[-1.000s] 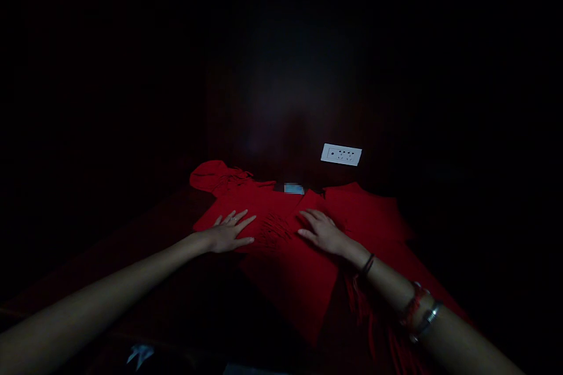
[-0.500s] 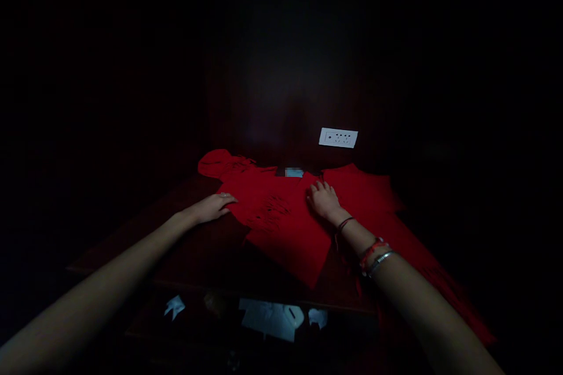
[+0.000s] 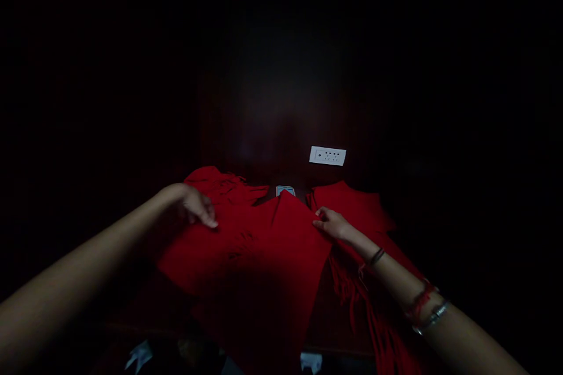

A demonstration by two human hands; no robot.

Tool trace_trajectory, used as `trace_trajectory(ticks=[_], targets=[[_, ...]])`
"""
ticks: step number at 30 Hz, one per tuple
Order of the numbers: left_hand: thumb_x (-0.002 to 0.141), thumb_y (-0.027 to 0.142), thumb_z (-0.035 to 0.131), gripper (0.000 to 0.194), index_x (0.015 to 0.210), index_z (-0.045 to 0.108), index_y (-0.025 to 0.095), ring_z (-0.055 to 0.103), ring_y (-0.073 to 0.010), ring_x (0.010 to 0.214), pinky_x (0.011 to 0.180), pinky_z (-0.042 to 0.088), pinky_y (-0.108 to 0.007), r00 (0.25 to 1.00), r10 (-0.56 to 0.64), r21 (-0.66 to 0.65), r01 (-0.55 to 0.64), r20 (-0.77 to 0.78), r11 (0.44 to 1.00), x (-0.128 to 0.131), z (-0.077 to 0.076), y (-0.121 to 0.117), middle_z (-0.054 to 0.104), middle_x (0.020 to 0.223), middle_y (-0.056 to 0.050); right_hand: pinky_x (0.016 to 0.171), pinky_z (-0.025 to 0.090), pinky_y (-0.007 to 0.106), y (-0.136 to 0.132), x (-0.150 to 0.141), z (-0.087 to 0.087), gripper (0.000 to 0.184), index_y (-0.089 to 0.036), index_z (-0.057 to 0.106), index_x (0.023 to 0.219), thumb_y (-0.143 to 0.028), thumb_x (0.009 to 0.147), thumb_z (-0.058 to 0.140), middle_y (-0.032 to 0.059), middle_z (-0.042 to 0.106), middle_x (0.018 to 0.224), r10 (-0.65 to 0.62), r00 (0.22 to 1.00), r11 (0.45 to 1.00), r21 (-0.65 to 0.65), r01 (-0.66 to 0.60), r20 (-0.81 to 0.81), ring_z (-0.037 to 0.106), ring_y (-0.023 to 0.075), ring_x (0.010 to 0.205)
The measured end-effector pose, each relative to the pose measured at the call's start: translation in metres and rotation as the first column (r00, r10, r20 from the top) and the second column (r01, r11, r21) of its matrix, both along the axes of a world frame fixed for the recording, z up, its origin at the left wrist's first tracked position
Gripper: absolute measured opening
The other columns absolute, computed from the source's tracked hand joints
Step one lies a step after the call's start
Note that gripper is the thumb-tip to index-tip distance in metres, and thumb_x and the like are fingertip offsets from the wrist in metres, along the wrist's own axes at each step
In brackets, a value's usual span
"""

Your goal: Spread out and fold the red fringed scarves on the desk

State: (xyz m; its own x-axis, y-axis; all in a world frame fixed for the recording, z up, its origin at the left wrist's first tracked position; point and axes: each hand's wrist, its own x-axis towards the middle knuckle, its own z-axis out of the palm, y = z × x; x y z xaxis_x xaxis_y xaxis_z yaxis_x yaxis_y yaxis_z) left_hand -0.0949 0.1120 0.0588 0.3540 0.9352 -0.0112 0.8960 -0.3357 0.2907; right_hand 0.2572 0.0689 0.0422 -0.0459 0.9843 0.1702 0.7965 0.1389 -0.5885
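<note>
The front red cloth (image 3: 281, 246) has just come up from the table and nearer to the person, and its lower part now reaches past the front edge; I judge that it is being handled as a loose sheet rather than smoothed flat. The right hand (image 3: 335, 226) pinches its right border between thumb and fingers. The left hand (image 3: 197, 206) is bent over its left part, fingers half curled; because of blur I cannot tell if they grip. Taking the middle of this cloth as the clock centre, a phone-like object (image 3: 285, 188) lies at twelve, a white smooth socket plate (image 3: 328, 156) is at one, another red cloth (image 3: 352, 202) at two, thin stringy fringe (image 3: 378, 328) at four, and a crumpled red bundle (image 3: 209, 179) at ten. The front cloth looks matte and soft, with a pointed top corner and small dark creases or slits.
</note>
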Motion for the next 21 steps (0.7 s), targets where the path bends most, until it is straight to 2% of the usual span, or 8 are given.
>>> trace_trajectory(ticks=[4,6,9,12,14,16,18,21], targets=[[0.067,0.056,0.045,0.040,0.081,0.053,0.019,0.055,-0.0164,0.065,0.059,0.041,-0.027,0.989,0.034,-0.201,-0.004,0.142,0.980,0.097,-0.001,0.025,0.060,0.070,-0.003,0.047,0.034,0.018,-0.015,-0.007,-0.007,0.002,-0.017,0.047,0.071,-0.016,0.070,0.047,-0.0034,0.048,0.057,-0.027,0.974,0.989,-0.149,-0.006,-0.225,0.044,0.0084,0.051],[0.069,0.058,0.044,0.043,0.080,0.051,0.018,0.055,-0.0157,0.062,0.056,0.041,-0.026,0.968,0.127,-0.346,-0.045,0.218,0.937,0.143,-0.003,0.038,0.059,0.068,-0.003,0.046,0.034,0.018,-0.018,-0.008,-0.009,0.006,-0.017,0.046,0.071,-0.014,0.071,0.041,-0.0043,0.045,0.055,-0.081,0.916,0.979,-0.205,-0.002,-0.393,0.042,0.0077,0.047],[0.073,0.052,0.046,0.036,0.079,0.049,0.016,0.053,-0.0138,0.058,0.052,0.040,-0.024,0.934,0.240,-0.459,-0.097,0.265,0.883,0.187,-0.007,0.053,0.057,0.064,-0.002,0.051,0.038,0.020,-0.020,-0.004,-0.015,0.017,-0.016,0.048,0.075,-0.008,0.066,0.037,-0.0023,0.050,0.059,-0.127,0.839,0.980,-0.197,0.025,-0.528,0.046,0.0084,0.051],[0.072,0.034,0.055,0.021,0.081,0.048,0.016,0.052,-0.0117,0.057,0.051,0.039,-0.021,0.919,0.252,-0.474,-0.085,0.302,0.877,0.204,-0.013,0.064,0.055,0.064,0.000,0.062,0.041,0.022,-0.023,0.005,-0.020,0.032,-0.016,0.051,0.082,-0.001,0.057,0.036,0.0011,0.056,0.075,-0.083,0.899,0.991,-0.126,0.031,-0.431,0.052,0.0110,0.065],[0.068,0.025,0.060,0.021,0.083,0.048,0.016,0.052,-0.0120,0.057,0.050,0.040,-0.021,0.909,0.253,-0.488,-0.065,0.331,0.870,0.208,-0.015,0.068,0.055,0.065,0.000,0.072,0.040,0.024,-0.027,0.010,-0.022,0.043,-0.016,0.053,0.087,0.003,0.051,0.038,0.0032,0.056,0.087,-0.003,0.974,0.998,-0.060,-0.011,-0.225,0.052,0.0133,0.080],[0.066,0.021,0.060,0.027,0.090,0.048,0.017,0.054,-0.0123,0.057,0.050,0.041,-0.021,0.892,0.246,-0.492,-0.031,0.379,0.870,0.210,-0.014,0.070,0.056,0.067,0.000,0.081,0.037,0.025,-0.031,0.010,-0.022,0.051,-0.016,0.053,0.095,0.004,0.049,0.042,0.0051,0.054,0.097,0.057,0.998,0.998,-0.034,-0.058,-0.022,0.049,0.0154,0.091],[0.069,0.017,0.057,0.037,0.103,0.043,0.021,0.055,-0.0107,0.060,0.053,0.043,-0.020,0.860,0.224,-0.474,0.024,0.459,0.880,0.210,-0.012,0.070,0.057,0.074,0.002,0.084,0.035,0.026,-0.036,0.007,-0.021,0.053,-0.015,0.050,0.103,0.000,0.053,0.048,0.0069,0.051,0.103,0.056,0.996,0.998,-0.041,-0.053,0.067,0.047,0.0168,0.095],[0.070,0.009,0.049,0.052,0.117,0.033,0.025,0.056,-0.0086,0.066,0.060,0.046,-0.019,0.735,0.188,-0.442,0.167,0.652,0.881,0.208,-0.012,0.068,0.058,0.080,0.003,0.084,0.036,0.027,-0.043,0.002,-0.019,0.046,-0.013,0.046,0.110,-0.012,0.064,0.049,0.0088,0.050,0.105,-0.007,0.998,0.998,-0.062,0.011,0.056,0.048,0.0164,0.094]])
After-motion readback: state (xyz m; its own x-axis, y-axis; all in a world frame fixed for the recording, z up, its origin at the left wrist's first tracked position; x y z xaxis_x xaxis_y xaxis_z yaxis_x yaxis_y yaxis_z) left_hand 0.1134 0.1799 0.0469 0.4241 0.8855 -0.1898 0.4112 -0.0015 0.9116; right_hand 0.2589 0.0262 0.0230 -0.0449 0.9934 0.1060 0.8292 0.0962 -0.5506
